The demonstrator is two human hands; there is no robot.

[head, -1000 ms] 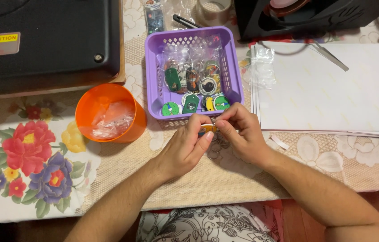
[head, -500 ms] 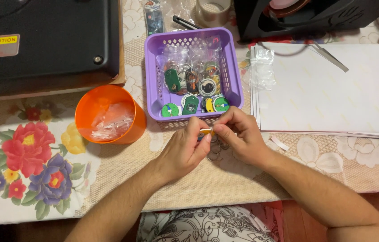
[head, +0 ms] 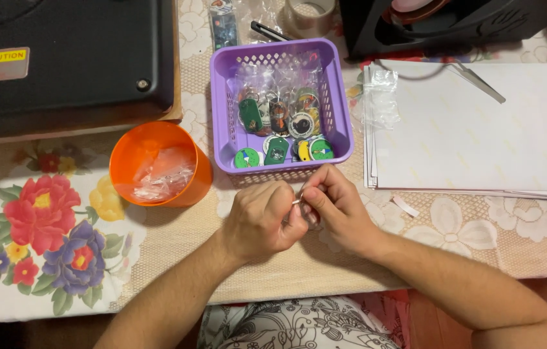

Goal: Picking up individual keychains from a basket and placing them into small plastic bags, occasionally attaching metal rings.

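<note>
Both hands meet just in front of the purple basket (head: 338,97), working on one small piece. The left hand (head: 262,221) is curled, its fingertips pinched on a small metal ring (head: 297,201) that shows as a thin silvery glint between the two hands. The right hand (head: 338,213) pinches the same ring from the other side (what hangs below it is hidden by the fingers). The step in hand looks like fitting or prising the ring open. The next move probably calls for a firm, steady pinch and a small twist, since the ring is slippery and could spring away. Just beyond the fingers, the basket holds bagged keychain tags (head: 280,123). Left of the left hand stands an orange cup (head: 157,165) with crumpled clear wrap inside; right of the right hand lies a stack of white sheets (head: 474,129) on the surface (head: 176,239).
</note>
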